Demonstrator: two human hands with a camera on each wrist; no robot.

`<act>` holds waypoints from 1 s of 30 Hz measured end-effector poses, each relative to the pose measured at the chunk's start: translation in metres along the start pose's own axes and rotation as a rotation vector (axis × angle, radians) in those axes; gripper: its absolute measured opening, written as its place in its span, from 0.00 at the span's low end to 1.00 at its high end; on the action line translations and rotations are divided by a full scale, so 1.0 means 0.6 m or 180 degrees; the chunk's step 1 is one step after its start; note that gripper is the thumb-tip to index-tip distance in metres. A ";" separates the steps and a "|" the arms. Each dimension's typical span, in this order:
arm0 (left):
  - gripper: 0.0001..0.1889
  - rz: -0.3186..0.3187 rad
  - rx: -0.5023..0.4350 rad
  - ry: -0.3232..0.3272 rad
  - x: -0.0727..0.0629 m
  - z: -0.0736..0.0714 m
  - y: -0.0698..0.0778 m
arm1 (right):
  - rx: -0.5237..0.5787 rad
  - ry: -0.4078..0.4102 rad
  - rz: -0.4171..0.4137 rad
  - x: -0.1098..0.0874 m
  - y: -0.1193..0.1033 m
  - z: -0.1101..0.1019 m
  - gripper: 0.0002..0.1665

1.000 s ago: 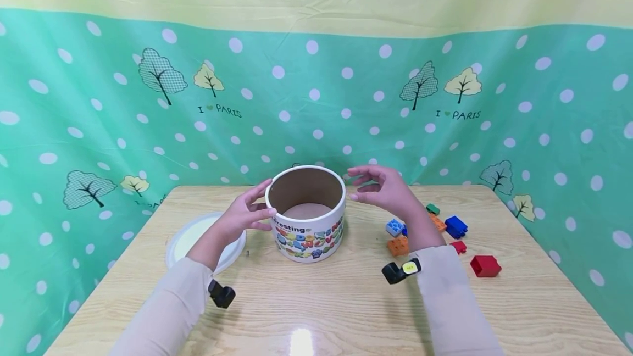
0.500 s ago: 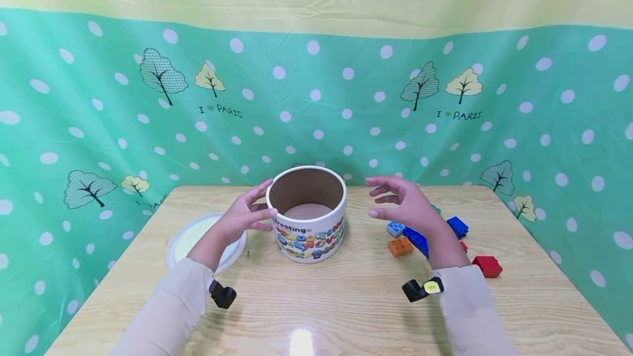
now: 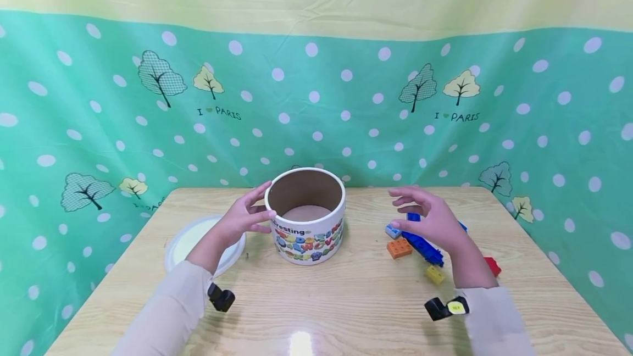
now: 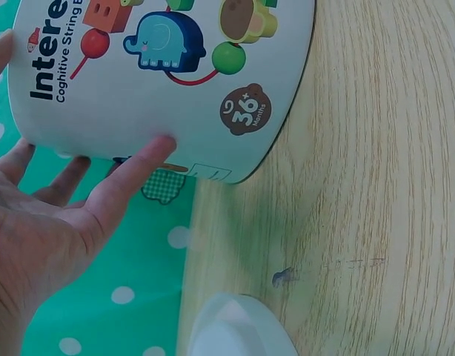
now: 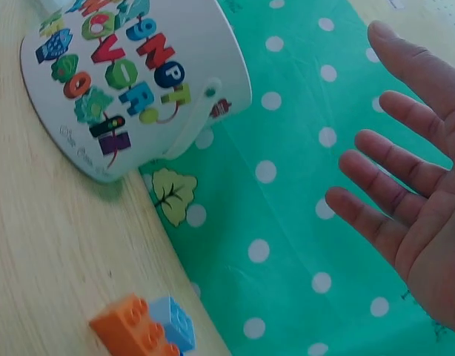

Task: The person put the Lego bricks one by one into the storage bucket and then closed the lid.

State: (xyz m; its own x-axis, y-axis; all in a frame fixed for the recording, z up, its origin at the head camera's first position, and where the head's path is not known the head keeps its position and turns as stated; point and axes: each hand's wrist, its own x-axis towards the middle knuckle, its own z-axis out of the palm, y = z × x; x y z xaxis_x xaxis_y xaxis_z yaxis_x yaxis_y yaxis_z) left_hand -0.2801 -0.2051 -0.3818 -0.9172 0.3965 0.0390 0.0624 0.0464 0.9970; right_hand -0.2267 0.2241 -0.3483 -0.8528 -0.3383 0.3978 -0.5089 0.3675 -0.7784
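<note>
A white round tub (image 3: 307,251) printed with colourful letters stands upright, its open top showing a brown inside. My left hand (image 3: 237,218) rests against the tub's left side with spread fingers, the thumb at the front of the rim. In the left wrist view one straight finger (image 4: 138,170) lies on the printed wall. My right hand (image 3: 430,217) hovers over toy building bricks at the right, holding nothing. In the right wrist view its fingers (image 5: 390,178) are spread. Around it lie an orange brick (image 3: 399,248), a light blue brick (image 3: 393,231), a long blue piece (image 3: 424,250) and a yellow brick (image 3: 435,275).
A white round lid (image 3: 190,235) lies left of the tub, partly under my left forearm. A red brick (image 3: 492,266) shows behind my right wrist. A green dotted cloth (image 3: 316,109) hangs behind the wooden table (image 3: 316,312).
My right hand has moved away from the tub to the right and now covers part of the bricks. The long blue piece and yellow brick have come into view. My left hand stays put.
</note>
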 end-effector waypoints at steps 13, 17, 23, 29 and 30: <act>0.43 0.0027 0.0004 -0.0020 0.002 -0.001 -0.002 | -0.0205 0.0144 -0.0056 -0.046 0.022 -0.033 0.32; 0.43 0.0013 0.0000 -0.0022 0.001 0.000 -0.004 | -0.0330 0.0131 -0.0009 -0.060 0.027 -0.040 0.31; 0.43 0.0014 0.0038 -0.0008 -0.001 0.000 -0.004 | -0.0383 0.0126 -0.0061 -0.079 0.035 -0.048 0.31; 0.43 0.0019 0.0048 0.0000 0.000 0.000 -0.004 | -0.0389 0.0057 0.0096 -0.095 0.045 -0.052 0.32; 0.43 0.0021 0.0047 0.0002 0.001 0.000 -0.004 | -0.0431 0.0037 0.0164 -0.098 0.047 -0.052 0.33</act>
State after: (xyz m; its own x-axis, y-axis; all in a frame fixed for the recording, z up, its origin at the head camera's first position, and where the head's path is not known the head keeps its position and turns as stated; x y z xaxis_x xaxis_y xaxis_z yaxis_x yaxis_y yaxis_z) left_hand -0.2806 -0.2053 -0.3839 -0.9170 0.3963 0.0455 0.0742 0.0574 0.9956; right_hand -0.1946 0.2815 -0.3784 -0.8792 -0.3062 0.3651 -0.4748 0.4980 -0.7256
